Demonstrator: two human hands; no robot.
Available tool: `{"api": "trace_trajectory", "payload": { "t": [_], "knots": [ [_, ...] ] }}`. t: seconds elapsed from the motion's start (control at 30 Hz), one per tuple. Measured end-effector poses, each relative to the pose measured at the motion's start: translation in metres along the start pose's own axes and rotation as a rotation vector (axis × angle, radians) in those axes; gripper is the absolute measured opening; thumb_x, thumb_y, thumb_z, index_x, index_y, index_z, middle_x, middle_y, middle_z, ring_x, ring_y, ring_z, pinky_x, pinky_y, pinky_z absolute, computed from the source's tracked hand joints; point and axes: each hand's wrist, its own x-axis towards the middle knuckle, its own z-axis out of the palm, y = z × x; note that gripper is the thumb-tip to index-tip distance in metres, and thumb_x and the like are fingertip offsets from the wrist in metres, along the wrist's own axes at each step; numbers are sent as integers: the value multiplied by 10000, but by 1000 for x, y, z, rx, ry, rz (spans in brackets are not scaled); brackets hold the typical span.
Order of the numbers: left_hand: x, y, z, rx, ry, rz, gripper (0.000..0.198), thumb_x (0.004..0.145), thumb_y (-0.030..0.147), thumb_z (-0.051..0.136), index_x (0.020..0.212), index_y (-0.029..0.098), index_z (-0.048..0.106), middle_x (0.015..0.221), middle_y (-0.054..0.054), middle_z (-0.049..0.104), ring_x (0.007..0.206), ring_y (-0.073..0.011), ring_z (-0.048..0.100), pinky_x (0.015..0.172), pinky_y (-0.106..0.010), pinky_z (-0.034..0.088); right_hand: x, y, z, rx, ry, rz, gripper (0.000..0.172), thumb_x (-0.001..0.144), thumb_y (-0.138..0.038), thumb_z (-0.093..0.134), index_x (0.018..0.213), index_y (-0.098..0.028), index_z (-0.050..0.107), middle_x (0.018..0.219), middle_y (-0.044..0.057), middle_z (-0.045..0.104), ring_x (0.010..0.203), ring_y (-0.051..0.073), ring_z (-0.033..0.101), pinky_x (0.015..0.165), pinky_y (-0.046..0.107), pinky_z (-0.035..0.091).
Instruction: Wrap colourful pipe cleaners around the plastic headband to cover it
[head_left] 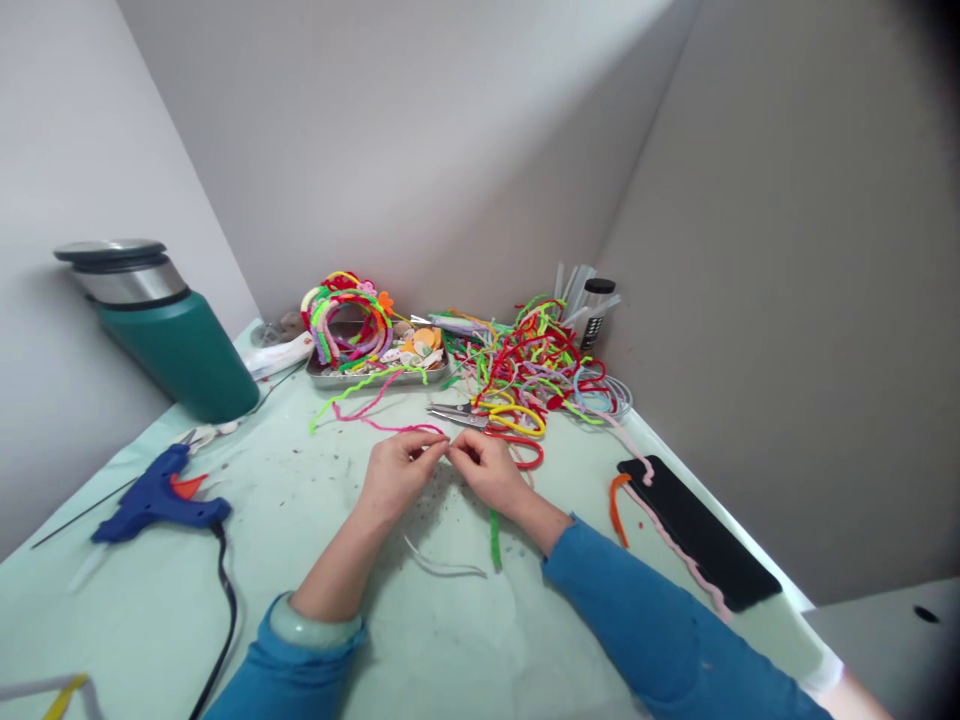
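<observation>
My left hand (401, 467) and my right hand (486, 468) meet fingertip to fingertip over the middle of the table, both closed in a pinch. A bright pink pipe cleaner (379, 424) runs in from the left and ends between the fingertips; its tip is hidden there. Just beyond my right hand lie scissors with yellow handles (517, 415) and another pair with red handles (534, 455). Under my right wrist a green pipe cleaner (495, 540) shows in part. A thin whitish strand (442, 570) lies below my hands.
At left stand a teal bottle (180, 345) and a blue glue gun (161, 500) with a black cord. Behind are a metal tray (367, 378) of craft pieces, pipe-cleaner rings (322, 325) and a tangled pipe-cleaner heap (532, 350). A black phone-like slab (705, 540) lies right.
</observation>
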Motion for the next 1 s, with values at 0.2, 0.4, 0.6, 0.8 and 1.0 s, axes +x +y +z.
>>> {"api": "trace_trajectory", "payload": {
  "t": [0.2,0.4,0.6,0.8,1.0],
  "knots": [
    [1,-5,-1,109,-19,199,226,736,183,517,875,182,696,905,-42,676,836,-140,600,758,-229,445,0,2,1,2,10,11,137,772,-222,473,653,-166,513,574,-41,483,541,85,419,507,188,300],
    [-1,-6,1,205,-62,242,252,745,144,515,931,184,681,930,-42,653,831,-136,593,746,-232,442,0,4,2,-10,21,14,147,788,-253,479,687,-167,541,592,-38,504,547,86,441,507,190,312],
    [-1,-9,2,252,-21,234,237,784,177,499,936,196,680,856,-35,628,768,-126,575,688,-234,429,0,4,3,-2,35,31,143,799,-294,491,764,-173,559,644,-22,556,577,97,488,529,197,343],
    [-2,-9,1,335,-14,279,251,806,188,463,938,214,676,887,-36,604,780,-131,566,687,-240,421,0,1,3,-29,38,6,133,797,-278,489,738,-172,546,658,-16,563,600,103,500,550,202,350],
    [-3,-6,-1,393,-51,295,275,824,205,427,951,220,670,977,-41,586,770,-130,568,691,-251,420,-1,-1,2,-27,55,-7,140,793,-259,478,711,-166,542,633,-20,543,576,97,476,536,199,337]
  ]
}}
